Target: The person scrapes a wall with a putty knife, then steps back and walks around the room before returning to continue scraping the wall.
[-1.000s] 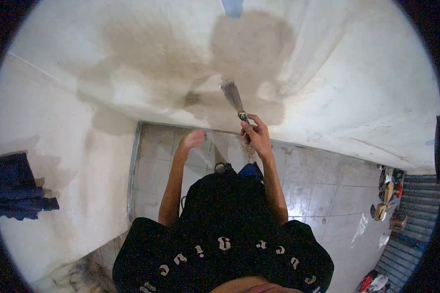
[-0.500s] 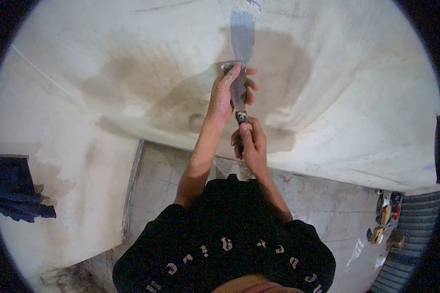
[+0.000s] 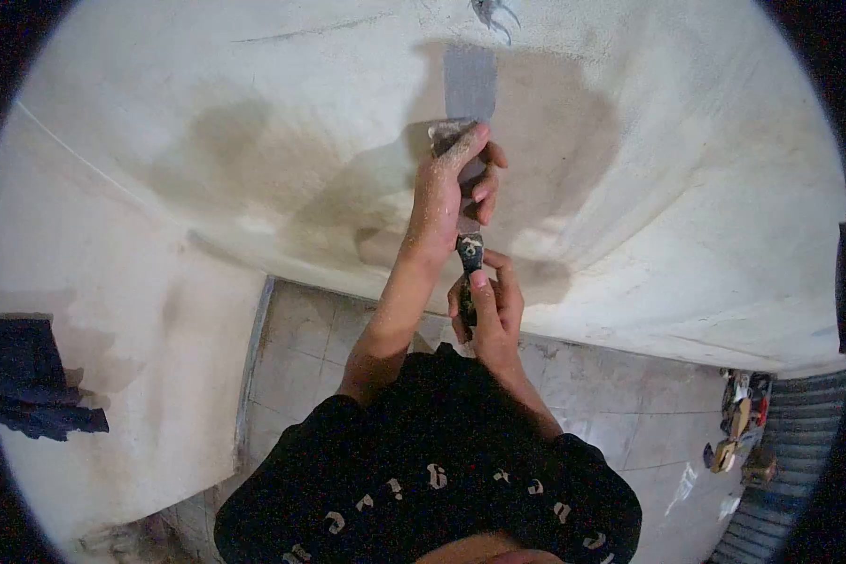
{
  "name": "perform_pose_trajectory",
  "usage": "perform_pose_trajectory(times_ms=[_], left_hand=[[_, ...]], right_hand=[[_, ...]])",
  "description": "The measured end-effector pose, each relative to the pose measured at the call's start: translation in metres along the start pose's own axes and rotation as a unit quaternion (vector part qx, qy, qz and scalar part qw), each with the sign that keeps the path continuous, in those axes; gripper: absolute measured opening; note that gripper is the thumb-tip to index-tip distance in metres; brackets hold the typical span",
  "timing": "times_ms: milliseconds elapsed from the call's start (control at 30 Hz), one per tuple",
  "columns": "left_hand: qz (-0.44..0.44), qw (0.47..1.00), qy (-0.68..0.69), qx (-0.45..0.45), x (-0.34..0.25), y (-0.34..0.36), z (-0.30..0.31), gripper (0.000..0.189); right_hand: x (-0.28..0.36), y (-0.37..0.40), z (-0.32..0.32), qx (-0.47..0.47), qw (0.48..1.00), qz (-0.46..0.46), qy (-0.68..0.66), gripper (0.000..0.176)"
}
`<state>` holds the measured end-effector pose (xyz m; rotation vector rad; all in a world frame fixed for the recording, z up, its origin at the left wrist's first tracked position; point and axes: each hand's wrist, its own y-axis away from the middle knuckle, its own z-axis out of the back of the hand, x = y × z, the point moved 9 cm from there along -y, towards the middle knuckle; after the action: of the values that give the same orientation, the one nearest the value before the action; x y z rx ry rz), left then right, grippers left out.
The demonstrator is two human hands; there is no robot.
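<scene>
A putty knife (image 3: pixel 471 246) with a dark, stained handle and a broad metal blade is held in front of the wall, blade pointing up in the view. My left hand (image 3: pixel 439 202) wraps round the blade from the left, its thumb laid across the flat near the wide edge and fingertips showing on the right side. Pale specks dot this hand and forearm. Lower down, my right hand (image 3: pixel 498 310) grips the handle, thumb along its front. Just above the blade edge, a smooth grey rectangular patch (image 3: pixel 470 80) shows on the wall.
The pale, stained wall (image 3: pixel 667 235) curves across the view. Near the top, a bluish-grey fixture (image 3: pixel 492 14) sticks out. Dark cloth (image 3: pixel 28 376) hangs at the left. Floor tiles (image 3: pixel 620 395) lie below, with assorted items (image 3: pixel 738 423) beside corrugated sheeting (image 3: pixel 794 451) at the right.
The wall and its grey patch sit lower in the view, and less of the patch shows above the blade. The handle and my right hand appear lower; my left thumb has shifted right across the blade.
</scene>
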<state>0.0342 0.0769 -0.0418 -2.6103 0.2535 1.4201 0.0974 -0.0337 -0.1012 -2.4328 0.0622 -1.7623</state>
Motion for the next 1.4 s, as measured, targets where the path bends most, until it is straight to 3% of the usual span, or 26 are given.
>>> perform_pose_trajectory(times_ms=[233,333,433,567,633,967,1400], left_hand=[[-0.001,1.000,-0.016,0.006,0.001,-0.002,-0.007,0.038],[-0.015,1.000,-0.028,0.001,-0.010,-0.002,-0.012,0.038],[-0.013,0.999,-0.029,-0.015,-0.018,0.000,-0.014,0.037],[-0.009,0.999,-0.031,-0.016,-0.011,0.000,-0.011,0.035],[-0.006,1.000,-0.027,-0.009,-0.012,-0.001,-0.012,0.034],[-0.059,0.998,-0.026,0.007,-0.028,-0.006,-0.012,0.031],[-0.030,0.999,-0.016,0.005,-0.019,-0.008,-0.015,0.031]], right_hand=[[0.013,0.010,0.004,-0.077,0.988,0.100,0.084,0.047],[0.027,0.013,0.003,-0.103,0.962,0.131,0.215,0.047],[0.040,0.012,-0.002,-0.131,0.955,0.113,0.240,0.043],[0.041,0.011,-0.006,-0.139,0.928,0.190,0.288,0.043],[0.051,0.010,-0.013,-0.137,0.924,0.218,0.283,0.043],[0.060,0.010,-0.020,-0.184,0.935,0.183,0.241,0.039],[0.063,0.013,-0.020,-0.200,0.927,0.201,0.247,0.035]])
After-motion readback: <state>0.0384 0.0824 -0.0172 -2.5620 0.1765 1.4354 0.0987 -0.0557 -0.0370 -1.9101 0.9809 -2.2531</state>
